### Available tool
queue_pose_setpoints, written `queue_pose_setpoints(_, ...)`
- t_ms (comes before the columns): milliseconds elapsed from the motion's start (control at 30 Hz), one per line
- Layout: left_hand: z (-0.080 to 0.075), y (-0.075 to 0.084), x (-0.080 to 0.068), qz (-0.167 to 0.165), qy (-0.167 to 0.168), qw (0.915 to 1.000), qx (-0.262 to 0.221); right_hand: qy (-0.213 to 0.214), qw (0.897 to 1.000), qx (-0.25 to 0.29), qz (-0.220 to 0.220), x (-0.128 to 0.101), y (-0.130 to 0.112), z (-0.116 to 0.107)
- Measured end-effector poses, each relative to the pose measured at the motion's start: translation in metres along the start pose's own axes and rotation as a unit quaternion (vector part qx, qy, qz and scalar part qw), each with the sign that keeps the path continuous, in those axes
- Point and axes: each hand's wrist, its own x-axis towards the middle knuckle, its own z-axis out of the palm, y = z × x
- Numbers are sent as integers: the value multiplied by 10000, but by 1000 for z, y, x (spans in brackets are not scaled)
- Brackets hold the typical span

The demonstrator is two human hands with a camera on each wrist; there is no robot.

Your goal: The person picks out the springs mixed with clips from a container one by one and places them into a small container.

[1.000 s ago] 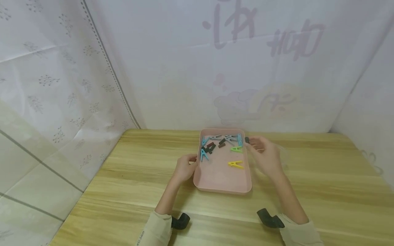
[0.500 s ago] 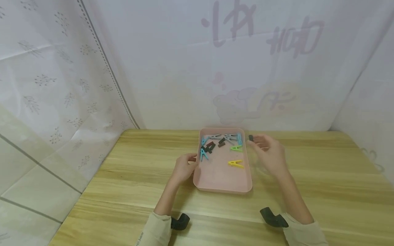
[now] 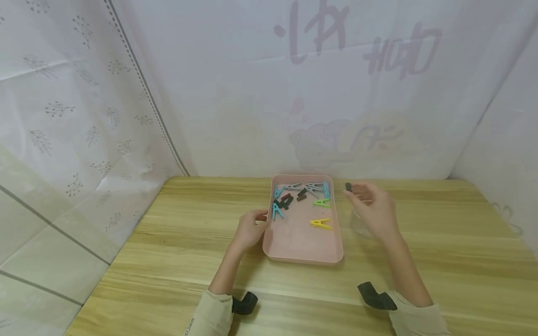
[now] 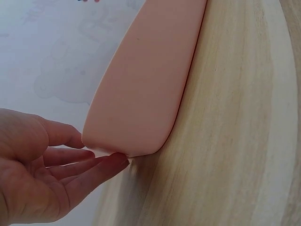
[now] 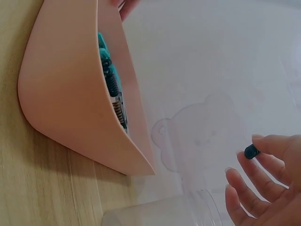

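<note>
A pink tray (image 3: 303,247) on the wooden table holds blue, grey, green (image 3: 322,202) and yellow clothespins (image 3: 321,224), along with several short dark and brown ridged cylinders (image 3: 287,202). With thumb and fingertips, my left hand (image 3: 251,228) grips the tray's left side; its digits meet the pink wall (image 4: 136,89) at the edge in the left wrist view. Right of the tray and above the table, my right hand (image 3: 376,210) pinches a small dark ridged cylinder (image 5: 251,151) between thumb and finger, other fingers spread loosely.
A clear plastic container (image 5: 160,212) stands below my right hand, right of the tray; in the head view the hand partly covers it. Behind the table hangs a pale printed curtain (image 3: 235,102). Black bent mounts (image 3: 377,297) sit at both wrists.
My right hand has moved right, away from the tray's right rim, with the dark ridged cylinder between its fingertips. My left hand stays at the tray's left side.
</note>
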Motion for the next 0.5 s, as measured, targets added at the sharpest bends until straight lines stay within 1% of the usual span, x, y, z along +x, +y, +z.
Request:
queue_pose_setpoints(200,0,0,0,18,-13,10000,-31,-63,9999,-70,73,0,2,-7)
queue_pose_setpoints(367,0,2,-1,-22,-6,10000,7,-106,9999,-110,54,1,4,-12)
queue_pose_setpoints(500,0,2,-1,-38,16,10000,63,-62,9998,-198,-3,2,6,-15)
